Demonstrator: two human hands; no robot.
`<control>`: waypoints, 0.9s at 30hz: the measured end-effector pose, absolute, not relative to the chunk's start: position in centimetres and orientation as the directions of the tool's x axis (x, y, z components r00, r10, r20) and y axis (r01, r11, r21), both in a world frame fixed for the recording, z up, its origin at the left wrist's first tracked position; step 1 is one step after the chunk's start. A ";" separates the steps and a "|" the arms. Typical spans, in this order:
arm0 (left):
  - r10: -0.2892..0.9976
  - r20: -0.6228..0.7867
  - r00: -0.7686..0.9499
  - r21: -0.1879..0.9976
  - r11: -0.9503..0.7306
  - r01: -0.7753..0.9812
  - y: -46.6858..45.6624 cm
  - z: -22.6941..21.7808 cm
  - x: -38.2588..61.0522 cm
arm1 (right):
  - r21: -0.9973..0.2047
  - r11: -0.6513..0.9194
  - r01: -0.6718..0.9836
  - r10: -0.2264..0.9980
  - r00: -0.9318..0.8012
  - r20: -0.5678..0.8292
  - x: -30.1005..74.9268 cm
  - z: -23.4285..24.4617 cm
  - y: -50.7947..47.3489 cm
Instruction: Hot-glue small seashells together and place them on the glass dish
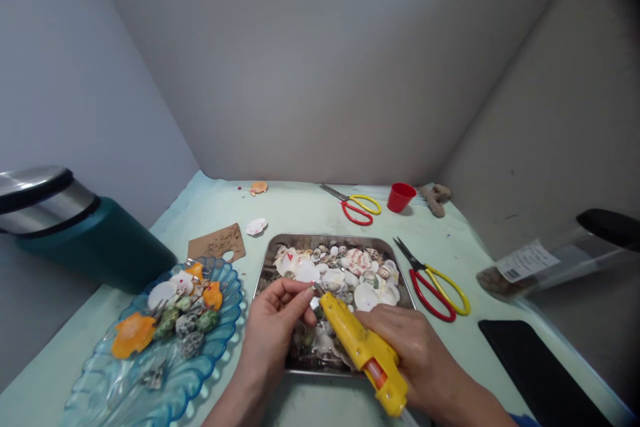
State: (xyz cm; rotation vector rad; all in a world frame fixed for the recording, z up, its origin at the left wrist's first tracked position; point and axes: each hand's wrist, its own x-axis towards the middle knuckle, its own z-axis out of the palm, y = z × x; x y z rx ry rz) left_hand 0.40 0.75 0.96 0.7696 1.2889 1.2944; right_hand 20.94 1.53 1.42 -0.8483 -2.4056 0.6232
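Note:
My right hand (407, 353) is wrapped round a yellow hot glue gun (353, 330), its nozzle pointing up and to the left. At the nozzle tip, the thumb and forefinger of my left hand (277, 317) are pinched together on something too small to name. Both hands are above a metal tray (407, 280) filled with assorted seashells (367, 297), white, striped and speckled. My hands and the glue gun hide part of the tray's near half.
Left are a blue scalloped dish (200, 373) of shells and a teal bottle (100, 247). Scissors (430, 280) lie right of the tray, another pair (353, 203) behind. Also here: a red cup (401, 197), brown card (217, 244), black flat object (540, 367) and clear container (555, 267).

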 end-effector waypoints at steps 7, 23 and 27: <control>0.930 -0.280 -0.238 0.941 0.217 -0.259 0.8 1.3 0.3 | -0.584 0.692 0.425 0.689 -0.628 0.361 20.9 1.1 1.6; 0.938 -0.264 -0.223 0.943 0.202 -0.266 0.8 1.4 0.4 | -0.555 0.701 0.448 0.676 -0.664 0.318 21.0 1.3 1.6; 0.942 -0.256 -0.217 0.945 0.197 -0.261 0.8 1.3 0.5 | -0.563 0.692 0.451 0.676 -0.680 0.286 21.0 1.4 1.6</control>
